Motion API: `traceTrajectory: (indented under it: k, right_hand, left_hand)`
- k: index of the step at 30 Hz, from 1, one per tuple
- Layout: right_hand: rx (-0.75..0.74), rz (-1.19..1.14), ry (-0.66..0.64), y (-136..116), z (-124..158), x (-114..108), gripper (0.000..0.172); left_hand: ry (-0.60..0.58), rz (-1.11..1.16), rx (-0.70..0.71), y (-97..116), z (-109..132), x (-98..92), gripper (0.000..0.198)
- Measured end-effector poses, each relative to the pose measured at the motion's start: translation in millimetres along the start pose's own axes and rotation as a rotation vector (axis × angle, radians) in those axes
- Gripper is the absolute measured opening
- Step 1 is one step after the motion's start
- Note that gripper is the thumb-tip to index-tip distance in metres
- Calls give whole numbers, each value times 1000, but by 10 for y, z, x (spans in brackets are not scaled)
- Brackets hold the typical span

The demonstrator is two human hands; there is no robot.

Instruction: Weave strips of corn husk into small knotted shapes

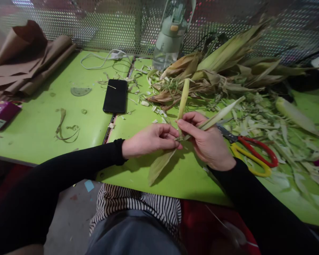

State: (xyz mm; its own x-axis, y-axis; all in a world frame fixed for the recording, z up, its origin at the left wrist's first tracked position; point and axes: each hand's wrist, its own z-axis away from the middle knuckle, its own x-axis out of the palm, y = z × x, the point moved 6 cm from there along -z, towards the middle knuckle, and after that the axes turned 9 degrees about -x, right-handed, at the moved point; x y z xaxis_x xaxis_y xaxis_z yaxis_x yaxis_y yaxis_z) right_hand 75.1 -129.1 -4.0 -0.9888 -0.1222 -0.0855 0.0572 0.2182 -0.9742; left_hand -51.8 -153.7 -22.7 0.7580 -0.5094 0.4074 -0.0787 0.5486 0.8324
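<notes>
Both my hands meet over the green table (42, 124), working pale green corn-husk strips. My left hand (149, 140) pinches the lower end of a husk strip (159, 164) that hangs down toward me. My right hand (206, 141) is closed around crossed husk strips; one strip (183, 97) stands upward, another (223, 111) points right. Red-and-yellow scissors (252, 152) lie on the table just right of my right hand.
A heap of corn husks (223, 67) and scraps covers the right side. A black phone (115, 95) lies left of centre, with a white cable (103, 58), a clear bottle (168, 39), brown paper (23, 63) and a purple box (1, 113). Perforated metal mesh (108, 24) backs the table.
</notes>
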Motion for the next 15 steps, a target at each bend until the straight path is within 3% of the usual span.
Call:
traceTrajectory:
  k: [4, 8, 12, 15]
  right_hand:
    - [-37, 101, -59, -80, 8, 23, 20]
    - [-124, 274, -165, -208, 25, 81, 39]
    - [-257, 369, -29, -353, 70, 50, 39]
    - [-267, 367, 59, -381, 102, 24, 35]
  left_hand:
    - [-18, 7, -9, 0, 48, 62, 16]
    - [15, -83, 86, 36, 99, 118, 21]
    - [107, -64, 159, 35, 98, 113, 32]
    - [183, -69, 182, 32, 101, 98, 32]
